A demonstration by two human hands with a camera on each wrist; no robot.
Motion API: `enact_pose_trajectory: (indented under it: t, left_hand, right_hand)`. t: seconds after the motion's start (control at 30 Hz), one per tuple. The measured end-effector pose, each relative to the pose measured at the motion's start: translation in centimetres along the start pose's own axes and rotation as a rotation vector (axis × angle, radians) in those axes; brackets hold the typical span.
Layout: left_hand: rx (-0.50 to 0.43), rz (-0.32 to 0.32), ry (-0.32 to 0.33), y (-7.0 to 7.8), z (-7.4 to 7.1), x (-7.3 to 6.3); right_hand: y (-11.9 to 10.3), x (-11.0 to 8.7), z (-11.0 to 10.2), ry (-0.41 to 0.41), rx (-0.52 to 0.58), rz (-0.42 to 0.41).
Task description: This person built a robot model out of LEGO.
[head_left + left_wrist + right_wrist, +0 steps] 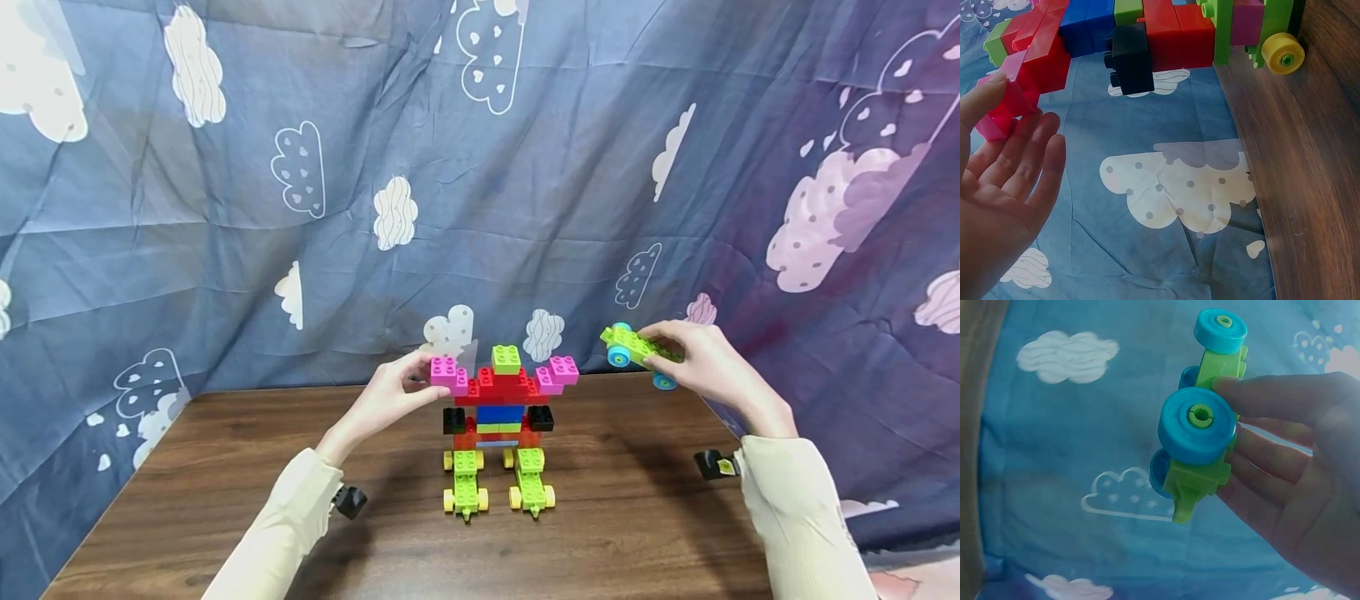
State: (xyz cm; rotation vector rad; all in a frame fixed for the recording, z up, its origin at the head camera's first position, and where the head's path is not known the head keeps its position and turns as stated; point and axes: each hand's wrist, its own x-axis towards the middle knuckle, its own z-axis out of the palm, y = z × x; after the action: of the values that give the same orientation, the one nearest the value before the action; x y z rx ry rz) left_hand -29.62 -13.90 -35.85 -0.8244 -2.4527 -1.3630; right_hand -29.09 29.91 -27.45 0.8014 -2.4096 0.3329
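Note:
A robot-shaped figure of toy building bricks (501,414) stands upright on the table, with a green head brick (506,359), red and blue body and black side bricks. Its feet are two green wheeled bases (466,483) with yellow wheels. My left hand (393,390) pinches the pink arm bricks (1017,94) on the figure's left side, thumb on one face and fingers behind. Off to the right, my right hand (693,354) holds a green wheeled base (1200,472) with blue wheels (1196,425) up in the air, thumb and fingers along its sides.
The brown wooden table (600,542) runs under the figure and both arms. Behind it hangs a blue cloth (352,292) with white cloud prints, close to the table's back edge. Another stretch of cloth closes off the right side.

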Motion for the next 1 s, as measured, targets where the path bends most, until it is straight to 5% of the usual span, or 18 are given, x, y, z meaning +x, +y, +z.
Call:
enact_pose_trajectory:
  t: [0.4, 0.73, 1.0]
  left_hand:
    - [-0.006, 0.0, 0.008, 0.0, -0.1, 0.1]
    - [-0.006, -0.009, 0.004, -0.1, -0.1, 0.1]
    - [-0.015, -0.006, 0.003, 0.1, 0.1, 0.1]
  right_hand:
    - [-3.9, 3.4, -1.7, -0.003, 0.028, -0.096]
    - [-6.6, 6.0, -1.0, -0.038, 0.093, -0.177]
    - [-8.5, 7.4, -0.4, -0.134, 0.138, -0.191]
